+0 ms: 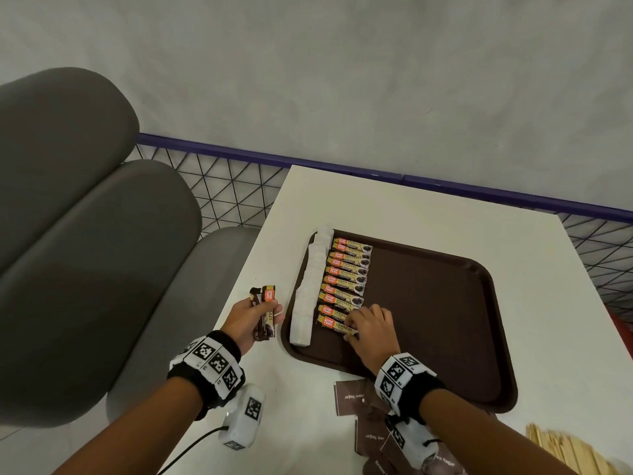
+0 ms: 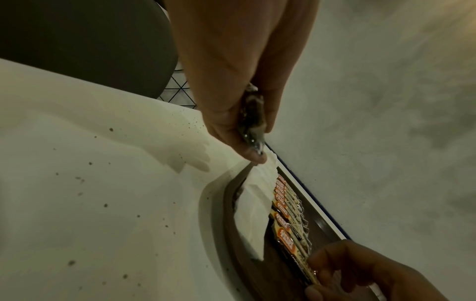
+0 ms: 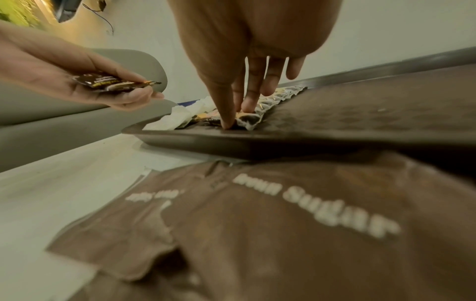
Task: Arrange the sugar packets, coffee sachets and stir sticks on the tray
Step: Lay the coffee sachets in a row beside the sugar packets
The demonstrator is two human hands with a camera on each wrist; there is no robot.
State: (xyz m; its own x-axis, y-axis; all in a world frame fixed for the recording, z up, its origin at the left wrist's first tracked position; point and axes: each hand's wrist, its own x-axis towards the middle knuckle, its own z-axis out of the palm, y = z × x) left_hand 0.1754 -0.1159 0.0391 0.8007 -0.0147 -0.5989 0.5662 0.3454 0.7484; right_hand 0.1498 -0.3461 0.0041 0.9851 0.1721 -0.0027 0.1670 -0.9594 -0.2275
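Landmark: dark brown rectangular plastic tray (image 1: 445, 303) on the white table (image 1: 411, 207).
Coffee sachets: gold-and-orange row (image 1: 346, 279) lay on the tray's left part, beside white paper packets (image 1: 310, 286).
Right hand (image 1: 371, 329): fingers extended, grip unclosed, pressing the nearest sachet (image 1: 337, 325).
Left hand (image 1: 248, 318): left of the tray, grip closed round spare sachets (image 1: 265, 311).
Brown sugar packets (image 1: 352, 397): on the table, against the tray's near edge.

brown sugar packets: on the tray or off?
Off. The brown sugar packets lie in a loose pile on the white table, against the near edge of the tray, under the right wrist.
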